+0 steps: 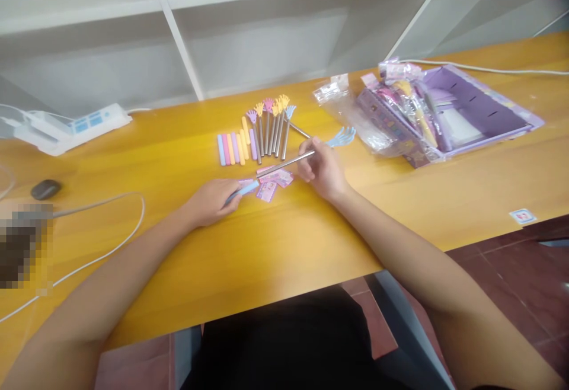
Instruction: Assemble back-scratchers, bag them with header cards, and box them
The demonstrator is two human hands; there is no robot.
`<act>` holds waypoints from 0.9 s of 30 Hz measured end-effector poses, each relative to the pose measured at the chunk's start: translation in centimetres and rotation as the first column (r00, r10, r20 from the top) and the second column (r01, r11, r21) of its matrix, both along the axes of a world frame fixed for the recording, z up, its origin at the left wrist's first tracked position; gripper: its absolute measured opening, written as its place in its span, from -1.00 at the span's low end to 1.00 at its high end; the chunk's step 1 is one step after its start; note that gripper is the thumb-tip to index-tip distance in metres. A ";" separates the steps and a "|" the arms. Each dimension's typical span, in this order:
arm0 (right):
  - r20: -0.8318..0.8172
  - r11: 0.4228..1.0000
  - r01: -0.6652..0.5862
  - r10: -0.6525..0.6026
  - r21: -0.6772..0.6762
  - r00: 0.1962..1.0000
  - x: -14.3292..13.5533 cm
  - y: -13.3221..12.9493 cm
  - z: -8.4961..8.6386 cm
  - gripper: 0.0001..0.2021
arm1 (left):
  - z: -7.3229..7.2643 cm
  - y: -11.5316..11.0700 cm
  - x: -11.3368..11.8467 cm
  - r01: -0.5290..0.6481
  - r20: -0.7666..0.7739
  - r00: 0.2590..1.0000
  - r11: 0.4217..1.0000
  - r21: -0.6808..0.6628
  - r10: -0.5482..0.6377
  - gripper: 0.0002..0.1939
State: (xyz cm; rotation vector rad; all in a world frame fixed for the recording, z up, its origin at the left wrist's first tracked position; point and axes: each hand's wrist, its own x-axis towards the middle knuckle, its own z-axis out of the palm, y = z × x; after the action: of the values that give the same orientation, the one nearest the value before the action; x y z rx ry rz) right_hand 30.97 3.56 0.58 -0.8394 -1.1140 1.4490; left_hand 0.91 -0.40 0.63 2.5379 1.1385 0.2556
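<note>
My left hand (217, 200) is closed around a light blue handle grip (248, 188), whose free end points right. Between the fingers of my right hand (323, 170) is a back scratcher with a metal rod (284, 163) and a blue hand-shaped head (342, 136). The rod's bare tip is close to the blue grip's end; whether they touch I cannot tell. Small printed pink-purple cards (267, 191) lie under the rod tip. Just beyond, several metal-rod back scratchers (272, 126) with purple, orange, pink and blue heads lie side by side, next to a row of coloured handle grips (231, 149).
On the right stands a purple display box (480, 111) with plastic-wrapped items (411, 105) in it; clear plastic bags (371, 123) spill over its left side. A power strip (73, 129), a dark mouse-like object (45, 189) and a white cable (133, 230) occupy the left.
</note>
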 end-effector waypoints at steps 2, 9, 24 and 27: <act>0.028 1.000 0.009 -0.009 0.002 1.000 0.0 0.0 0.0 -0.42 | 0.0 0.0 0.0 -0.003 0.005 1.000 1.000 -0.004 0.003 -0.70; 0.058 1.000 0.013 -0.013 0.004 0.998 0.0 0.0 -0.2 -0.42 | -0.1 -0.1 -0.1 0.005 0.005 1.000 1.000 -0.006 -0.005 -0.65; 0.042 1.000 -0.011 0.010 0.023 0.999 0.3 0.1 -0.6 -0.49 | -0.1 -0.1 -0.2 -0.010 -0.008 1.000 1.000 -0.008 0.010 -0.64; 0.034 1.000 -0.010 0.009 0.026 0.999 0.3 0.1 -0.5 -0.50 | 0.0 -0.1 -0.1 -0.025 0.000 1.000 1.000 -0.004 0.025 -0.67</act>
State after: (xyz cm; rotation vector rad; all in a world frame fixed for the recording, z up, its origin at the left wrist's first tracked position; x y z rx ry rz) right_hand 31.27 3.63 0.06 -0.8443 -1.1617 1.4301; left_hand 0.80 -0.55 0.65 2.5217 1.1698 0.2595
